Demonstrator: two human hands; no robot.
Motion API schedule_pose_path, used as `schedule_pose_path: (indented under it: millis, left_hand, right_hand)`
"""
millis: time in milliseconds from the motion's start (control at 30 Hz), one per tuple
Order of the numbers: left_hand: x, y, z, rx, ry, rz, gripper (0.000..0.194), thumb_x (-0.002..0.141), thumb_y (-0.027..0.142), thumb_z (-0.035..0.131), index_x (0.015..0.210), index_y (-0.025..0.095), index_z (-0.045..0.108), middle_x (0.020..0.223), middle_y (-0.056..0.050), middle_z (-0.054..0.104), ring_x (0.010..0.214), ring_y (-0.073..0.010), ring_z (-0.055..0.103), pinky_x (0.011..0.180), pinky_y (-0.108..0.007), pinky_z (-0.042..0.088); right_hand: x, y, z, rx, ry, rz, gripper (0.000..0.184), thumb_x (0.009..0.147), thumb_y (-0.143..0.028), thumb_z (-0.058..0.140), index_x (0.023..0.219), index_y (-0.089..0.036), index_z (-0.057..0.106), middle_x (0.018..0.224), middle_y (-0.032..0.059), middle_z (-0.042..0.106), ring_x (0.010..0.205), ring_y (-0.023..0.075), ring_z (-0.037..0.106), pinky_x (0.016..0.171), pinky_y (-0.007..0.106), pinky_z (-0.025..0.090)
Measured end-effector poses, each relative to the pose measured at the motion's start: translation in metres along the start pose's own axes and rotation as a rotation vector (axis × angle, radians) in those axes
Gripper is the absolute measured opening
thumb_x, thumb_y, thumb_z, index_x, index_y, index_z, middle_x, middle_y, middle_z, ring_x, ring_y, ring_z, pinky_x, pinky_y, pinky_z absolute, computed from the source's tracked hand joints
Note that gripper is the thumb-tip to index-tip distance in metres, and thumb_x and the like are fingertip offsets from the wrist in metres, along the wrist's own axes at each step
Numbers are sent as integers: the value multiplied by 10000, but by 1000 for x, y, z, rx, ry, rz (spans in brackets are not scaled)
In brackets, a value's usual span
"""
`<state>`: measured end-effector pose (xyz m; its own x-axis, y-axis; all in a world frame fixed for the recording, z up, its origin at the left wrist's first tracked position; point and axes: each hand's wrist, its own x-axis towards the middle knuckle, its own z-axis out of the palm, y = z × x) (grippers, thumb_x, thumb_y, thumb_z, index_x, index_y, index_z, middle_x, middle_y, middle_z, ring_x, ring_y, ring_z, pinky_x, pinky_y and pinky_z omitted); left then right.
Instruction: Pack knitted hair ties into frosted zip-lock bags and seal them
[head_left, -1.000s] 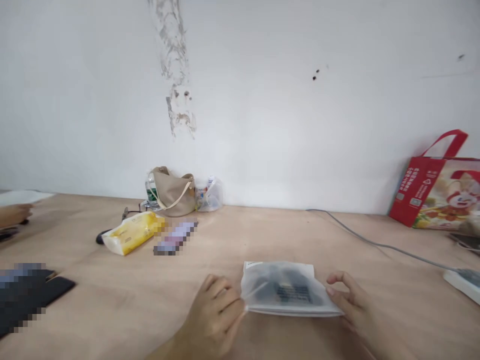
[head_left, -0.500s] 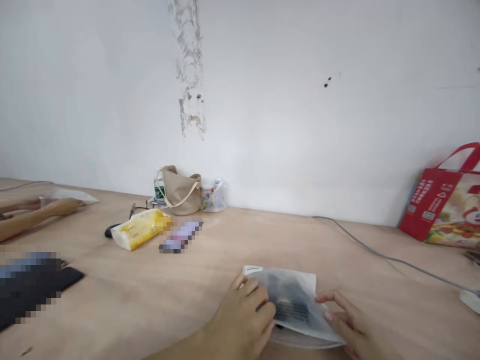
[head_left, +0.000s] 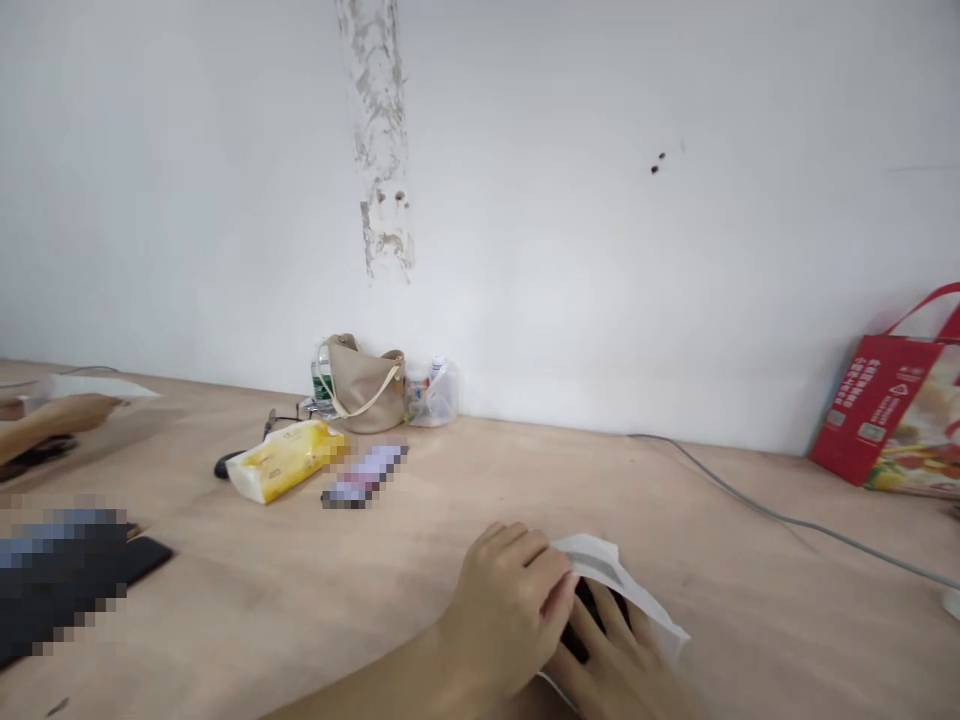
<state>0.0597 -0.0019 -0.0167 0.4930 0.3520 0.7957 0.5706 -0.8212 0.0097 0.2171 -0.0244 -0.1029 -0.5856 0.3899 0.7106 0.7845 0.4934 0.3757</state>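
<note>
A translucent white plastic pouch (head_left: 592, 552) lies on the table in front of me, its near side lifted. My left hand (head_left: 510, 600) is closed on the pouch's edge, thumb and fingers pinching the film. The fingers of my right hand (head_left: 619, 665) reach into the pouch's mouth, stretched and slightly apart. They lie over a black item (head_left: 589, 605) inside, which shows only in part between them, so its kind cannot be made out. My right fingertips are hidden under the film.
Left of the hands lie a phone (head_left: 366, 475), a yellow tissue pack (head_left: 285, 460) and dark flat items (head_left: 67, 580). A beige handbag (head_left: 367, 385) stands by the wall. Another person's hand (head_left: 75, 412) works at far left. A grey cable (head_left: 735, 485) and red bag (head_left: 874, 410) are right.
My left hand has moved from the pouch's left side to lifting its edge. My right hand has gone from the right edge into the pouch's mouth, over the black item.
</note>
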Motion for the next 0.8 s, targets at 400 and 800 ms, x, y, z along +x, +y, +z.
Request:
schedule_pose_path:
  millis: [400, 800]
  left_hand:
    - [16, -8, 3, 84, 28, 6, 211, 871, 119, 473, 698, 175, 580, 634, -16, 602, 605, -163, 538, 602, -286, 385]
    - [-2, -5, -1, 9, -33, -83, 139, 802, 123, 526, 688, 184, 575, 621, 7, 603, 551, -151, 527, 577, -283, 391]
  right_hand:
    - [-16, -28, 23, -83, -32, 128, 301, 852, -356, 602, 1149, -329, 641, 1263, 25, 622, 1222, 404, 480, 864, 470, 466]
    - [2, -20, -22, -21, 83, 125, 283, 909, -263, 541, 1174, -332, 614, 1100, 21, 705, 1013, 255, 657, 874, 367, 487]
